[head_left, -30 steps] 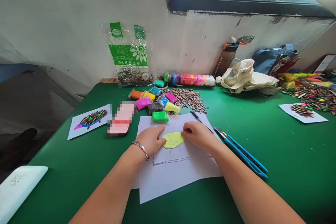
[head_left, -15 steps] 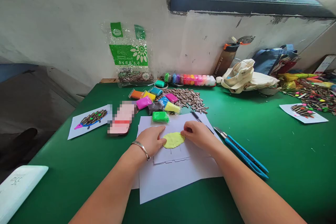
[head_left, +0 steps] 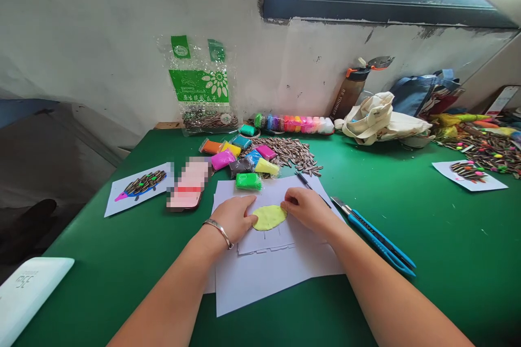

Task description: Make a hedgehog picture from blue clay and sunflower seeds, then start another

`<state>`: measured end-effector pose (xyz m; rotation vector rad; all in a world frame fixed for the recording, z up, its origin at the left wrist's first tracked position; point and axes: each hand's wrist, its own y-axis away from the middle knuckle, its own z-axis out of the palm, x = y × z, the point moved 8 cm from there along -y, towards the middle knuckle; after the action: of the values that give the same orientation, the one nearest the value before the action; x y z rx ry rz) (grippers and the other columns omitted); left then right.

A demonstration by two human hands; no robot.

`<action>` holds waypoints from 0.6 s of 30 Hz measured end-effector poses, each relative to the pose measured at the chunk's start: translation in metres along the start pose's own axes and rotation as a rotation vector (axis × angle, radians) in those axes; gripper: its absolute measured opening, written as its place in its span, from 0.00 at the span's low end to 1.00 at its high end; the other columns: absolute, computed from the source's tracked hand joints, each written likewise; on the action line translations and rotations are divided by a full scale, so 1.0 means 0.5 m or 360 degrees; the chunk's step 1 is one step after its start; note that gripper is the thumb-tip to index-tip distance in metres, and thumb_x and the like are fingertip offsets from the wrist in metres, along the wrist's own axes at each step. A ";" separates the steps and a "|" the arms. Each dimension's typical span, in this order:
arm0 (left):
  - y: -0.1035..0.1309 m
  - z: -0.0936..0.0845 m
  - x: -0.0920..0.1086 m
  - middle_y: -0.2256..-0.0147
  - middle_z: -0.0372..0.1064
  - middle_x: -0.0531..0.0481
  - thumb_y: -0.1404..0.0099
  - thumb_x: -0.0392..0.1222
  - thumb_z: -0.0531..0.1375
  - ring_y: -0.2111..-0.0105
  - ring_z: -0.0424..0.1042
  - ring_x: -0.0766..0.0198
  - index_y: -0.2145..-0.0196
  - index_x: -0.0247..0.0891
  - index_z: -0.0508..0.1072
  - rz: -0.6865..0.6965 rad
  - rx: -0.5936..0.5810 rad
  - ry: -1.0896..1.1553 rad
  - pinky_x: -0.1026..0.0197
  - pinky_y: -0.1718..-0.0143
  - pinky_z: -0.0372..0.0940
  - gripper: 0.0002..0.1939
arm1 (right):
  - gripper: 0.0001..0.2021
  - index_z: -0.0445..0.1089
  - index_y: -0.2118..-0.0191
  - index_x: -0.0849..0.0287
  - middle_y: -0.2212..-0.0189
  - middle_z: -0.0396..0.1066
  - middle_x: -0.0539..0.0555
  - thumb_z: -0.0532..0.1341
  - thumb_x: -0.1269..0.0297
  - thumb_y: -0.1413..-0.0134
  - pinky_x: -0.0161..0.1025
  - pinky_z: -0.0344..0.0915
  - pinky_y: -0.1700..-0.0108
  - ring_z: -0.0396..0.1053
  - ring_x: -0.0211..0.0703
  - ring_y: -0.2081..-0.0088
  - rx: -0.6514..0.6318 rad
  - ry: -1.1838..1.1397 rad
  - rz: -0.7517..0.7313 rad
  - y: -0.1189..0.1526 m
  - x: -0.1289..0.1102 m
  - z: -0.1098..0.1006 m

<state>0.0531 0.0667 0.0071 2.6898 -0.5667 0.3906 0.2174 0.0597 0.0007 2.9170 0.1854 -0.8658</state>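
A flat oval of yellow modelling clay (head_left: 268, 218) lies on a small white sheet of paper (head_left: 260, 244), with short pen lines showing below it. My left hand (head_left: 233, 218), a silver bangle on its wrist, rests at the oval's left side. Its thumb touches the clay edge, while the index finger stretches apart from it on the paper. At the opposite edge, my right hand (head_left: 306, 207) has thumb and forefinger pinched on the clay, its other fingers curled. Larger white sheets (head_left: 252, 287) lie beneath.
Packets of coloured clay (head_left: 249, 180) and sunflower seeds (head_left: 295, 153) lie behind the paper. A pen (head_left: 303, 180) and blue utility knife (head_left: 378, 238) are to the right. Left are a pink phone (head_left: 189, 184) and a hedgehog picture (head_left: 140, 187). A bottle (head_left: 350, 92) stands by the wall.
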 end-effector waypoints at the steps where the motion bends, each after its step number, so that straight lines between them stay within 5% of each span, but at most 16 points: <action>1: 0.000 -0.001 0.000 0.70 0.70 0.50 0.43 0.44 0.54 0.69 0.68 0.59 0.52 0.41 0.69 -0.0001 0.0001 -0.0002 0.62 0.74 0.55 0.20 | 0.07 0.67 0.74 0.58 0.75 0.67 0.49 0.56 0.64 0.50 0.33 0.47 0.73 0.59 0.36 0.73 0.0013 0.0031 -0.0005 0.000 -0.001 0.000; 18: -0.002 0.002 -0.003 0.70 0.70 0.51 0.43 0.44 0.55 0.69 0.68 0.59 0.51 0.41 0.68 -0.0009 0.0013 -0.0012 0.63 0.73 0.56 0.21 | 0.08 0.68 0.73 0.58 0.75 0.68 0.48 0.55 0.63 0.47 0.32 0.47 0.72 0.61 0.36 0.72 0.0017 0.0048 0.0000 -0.001 0.000 0.004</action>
<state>0.0524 0.0677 0.0053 2.7013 -0.5610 0.3821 0.2161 0.0600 -0.0011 2.9414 0.1836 -0.8258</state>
